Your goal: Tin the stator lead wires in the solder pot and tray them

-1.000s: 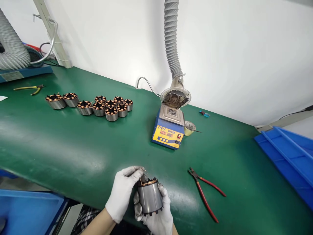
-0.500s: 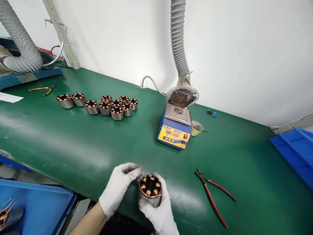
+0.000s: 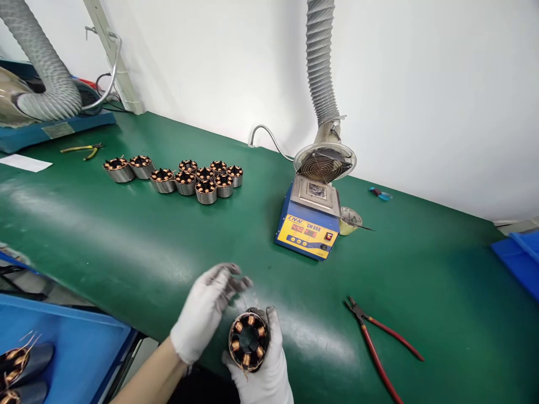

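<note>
My right hand [image 3: 268,366] is clamped round this stator [image 3: 246,358], left hand [image 3: 205,307] nearby, fingers apart. Imo grip steel, spare the copper coils [image 3: 251,321].

Bright, even white light washes the pale wall [image 3: 429,101] before us, a soft shadow falling left of the grey duct [image 3: 320,62]. We see glare streak the green surface [image 3: 177,241] at left and again right of the hands [image 3: 267,370]. Wide-angle distortion stretches the edges; focus looks mostly crisp.
</note>
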A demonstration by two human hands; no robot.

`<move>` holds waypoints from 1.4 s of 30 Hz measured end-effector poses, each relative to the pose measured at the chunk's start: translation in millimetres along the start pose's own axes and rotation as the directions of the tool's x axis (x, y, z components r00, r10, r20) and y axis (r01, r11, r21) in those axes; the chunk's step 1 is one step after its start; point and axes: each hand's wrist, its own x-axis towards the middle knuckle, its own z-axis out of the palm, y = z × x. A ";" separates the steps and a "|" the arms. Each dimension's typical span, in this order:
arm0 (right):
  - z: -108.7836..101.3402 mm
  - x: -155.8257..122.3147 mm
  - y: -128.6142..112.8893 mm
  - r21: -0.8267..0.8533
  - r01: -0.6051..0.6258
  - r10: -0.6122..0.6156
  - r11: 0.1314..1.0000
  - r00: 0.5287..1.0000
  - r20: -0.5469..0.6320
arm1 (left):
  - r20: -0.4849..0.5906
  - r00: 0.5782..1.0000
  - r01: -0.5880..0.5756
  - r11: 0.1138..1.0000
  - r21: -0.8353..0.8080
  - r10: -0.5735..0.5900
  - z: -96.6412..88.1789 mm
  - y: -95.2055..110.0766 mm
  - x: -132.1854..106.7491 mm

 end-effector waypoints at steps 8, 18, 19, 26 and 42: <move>2.0 17.7 27.2 -0.171 0.495 -0.499 0.852 0.866 0.023 | 0.226 0.924 0.152 0.839 0.522 -0.308 -9.4 10.2 -1.1; 0.3 13.3 11.9 -0.197 0.339 -0.327 0.920 0.940 0.094 | 0.073 0.961 0.226 0.912 0.342 -0.265 -6.7 14.0 2.8; -0.2 13.1 11.5 -0.202 0.328 -0.315 0.923 0.944 0.094 | 0.079 0.953 0.248 0.905 0.347 -0.291 -4.4 12.8 0.8; -6.0 13.3 11.4 -0.245 0.340 -0.309 0.908 0.938 0.154 | 0.167 0.940 0.177 0.845 0.505 -0.297 3.9 8.8 2.4; -7.4 10.0 13.0 -0.213 0.333 -0.310 0.919 0.941 0.133 | 0.076 0.971 0.176 0.894 0.412 -0.227 14.7 12.0 19.0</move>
